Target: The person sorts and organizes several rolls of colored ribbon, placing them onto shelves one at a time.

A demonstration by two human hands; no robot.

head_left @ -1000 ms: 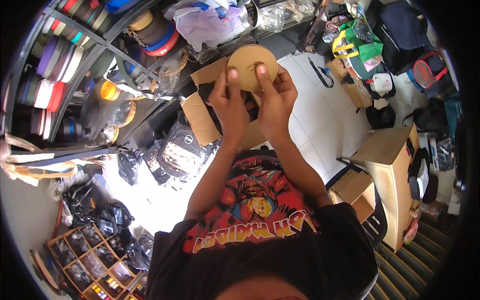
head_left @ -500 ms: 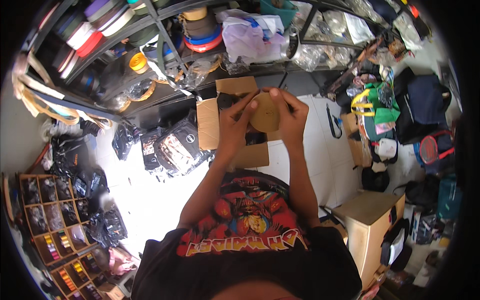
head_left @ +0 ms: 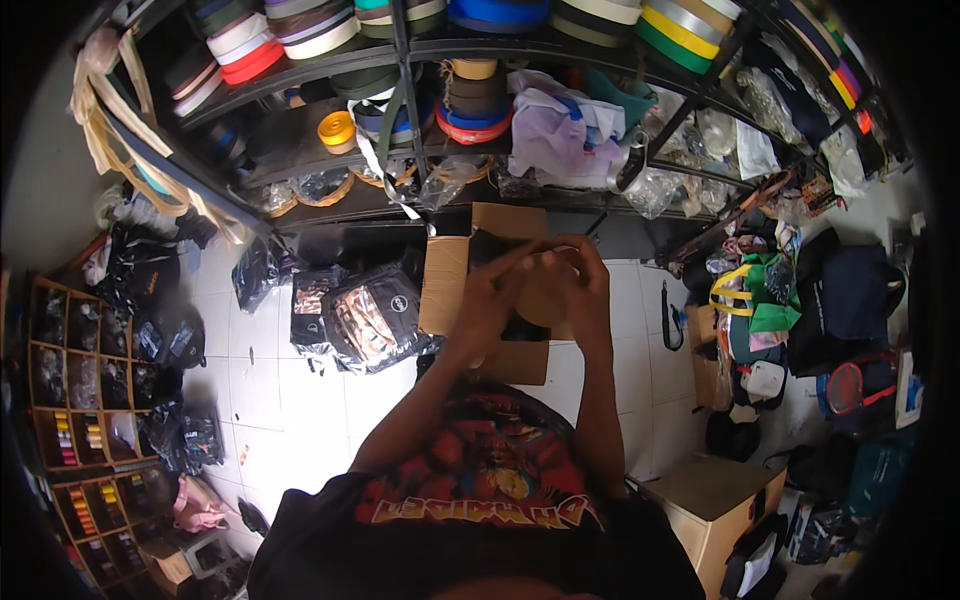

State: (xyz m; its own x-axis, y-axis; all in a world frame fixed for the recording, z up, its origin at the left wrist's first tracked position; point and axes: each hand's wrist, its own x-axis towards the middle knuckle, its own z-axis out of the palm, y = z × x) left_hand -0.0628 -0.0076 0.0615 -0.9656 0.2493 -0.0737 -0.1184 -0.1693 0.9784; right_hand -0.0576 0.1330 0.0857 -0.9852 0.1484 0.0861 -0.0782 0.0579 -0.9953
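In front of my chest, both hands are raised over an open cardboard box point(head_left: 445, 285). Between them is a round, flat tan-brown disc point(head_left: 541, 293); its exact kind cannot be made out. My left hand point(head_left: 488, 305) grips the disc along its left side, fingers reaching over the top edge. On the opposite side my right hand point(head_left: 587, 292) is closed around the right and upper rim. The fingers meet near the top and are slightly blurred, hiding part of the disc.
Shelves ahead hold webbing rolls point(head_left: 485, 12), baskets and plastic bags. Black bags in plastic point(head_left: 365, 315) lie on the tiled floor at left, near a thread rack point(head_left: 75, 400). At right stand a wooden cabinet point(head_left: 715, 490) and piled bags point(head_left: 845, 270).
The view has tilted up, showing more shelf, and the hands and disc sit lower. My fingers have shifted over the disc's top and now cover more of it.
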